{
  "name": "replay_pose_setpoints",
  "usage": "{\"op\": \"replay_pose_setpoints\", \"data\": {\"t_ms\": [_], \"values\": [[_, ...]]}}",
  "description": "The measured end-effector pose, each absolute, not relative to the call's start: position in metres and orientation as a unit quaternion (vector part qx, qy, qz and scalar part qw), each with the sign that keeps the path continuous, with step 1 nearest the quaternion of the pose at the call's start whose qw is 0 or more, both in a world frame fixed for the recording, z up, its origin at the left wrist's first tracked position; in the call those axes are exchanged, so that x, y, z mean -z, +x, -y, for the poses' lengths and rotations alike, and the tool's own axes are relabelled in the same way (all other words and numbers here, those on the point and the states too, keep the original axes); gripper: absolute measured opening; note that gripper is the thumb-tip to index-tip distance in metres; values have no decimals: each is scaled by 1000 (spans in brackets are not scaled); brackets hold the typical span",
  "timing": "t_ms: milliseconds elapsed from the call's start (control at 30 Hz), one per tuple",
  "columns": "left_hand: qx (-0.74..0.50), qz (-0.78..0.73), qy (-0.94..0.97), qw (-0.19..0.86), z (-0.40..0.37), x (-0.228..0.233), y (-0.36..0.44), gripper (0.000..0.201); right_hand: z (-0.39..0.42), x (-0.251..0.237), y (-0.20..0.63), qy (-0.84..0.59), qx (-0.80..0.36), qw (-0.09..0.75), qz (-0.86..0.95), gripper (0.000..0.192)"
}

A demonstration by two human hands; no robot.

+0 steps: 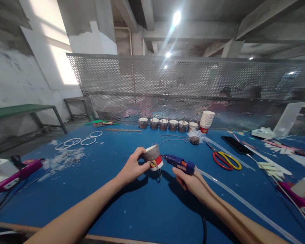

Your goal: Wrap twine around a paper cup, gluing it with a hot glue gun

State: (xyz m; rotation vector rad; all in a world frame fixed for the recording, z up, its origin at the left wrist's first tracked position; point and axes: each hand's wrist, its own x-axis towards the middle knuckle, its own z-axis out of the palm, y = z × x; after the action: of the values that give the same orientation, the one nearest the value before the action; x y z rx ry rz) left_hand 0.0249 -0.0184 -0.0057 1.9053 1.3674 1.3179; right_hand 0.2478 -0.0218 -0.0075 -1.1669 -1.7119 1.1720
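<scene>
The cup (157, 160) is tilting in the air over the bench (142, 210), with grey cord (152, 153) wrapping round its upper part and a loose loop dangling by the red and white base. The left hand (133, 166) is closing on the cup's side, thumb and fingers pinching it. The right hand (193, 184) is curling round the glue gun (179, 163), whose nozzle is pointing at the cup (whether it is touching is hard to tell). A clear glue stick (240, 198) is running out of the gun's back. Farther off, a ball of cord (194, 140) is lying near a row of wrapped cups (163, 125), and a stack of cups (207, 120) is standing at the row's right end. Scissors (226, 160) and a phone (237, 145) are lying to the right; white rings (81, 141) are lying at the left, some overlapping. A mesh screen (155, 81) is rising behind.
</scene>
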Motion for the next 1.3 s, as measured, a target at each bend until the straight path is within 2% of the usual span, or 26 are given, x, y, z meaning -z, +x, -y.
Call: {"op": "replay_pose_setpoints", "data": {"t_ms": [200,367,533,633,900,1300], "values": [[-493,-494,669,256,19,5,29,11,14,9,249,-476,-461,406,630,44],[-488,-533,645,248,22,4,42,11,17,17,242,-425,-370,496,660,24],[-479,-561,635,231,28,1,55,11,14,34,231,-350,-257,539,722,16],[-462,-565,641,237,31,2,59,10,9,43,229,-346,-203,541,739,13],[-411,-571,662,258,35,3,63,7,5,49,230,-370,-170,525,747,9],[-408,-561,658,294,37,-1,65,9,10,39,232,-403,-194,504,739,10]]}}
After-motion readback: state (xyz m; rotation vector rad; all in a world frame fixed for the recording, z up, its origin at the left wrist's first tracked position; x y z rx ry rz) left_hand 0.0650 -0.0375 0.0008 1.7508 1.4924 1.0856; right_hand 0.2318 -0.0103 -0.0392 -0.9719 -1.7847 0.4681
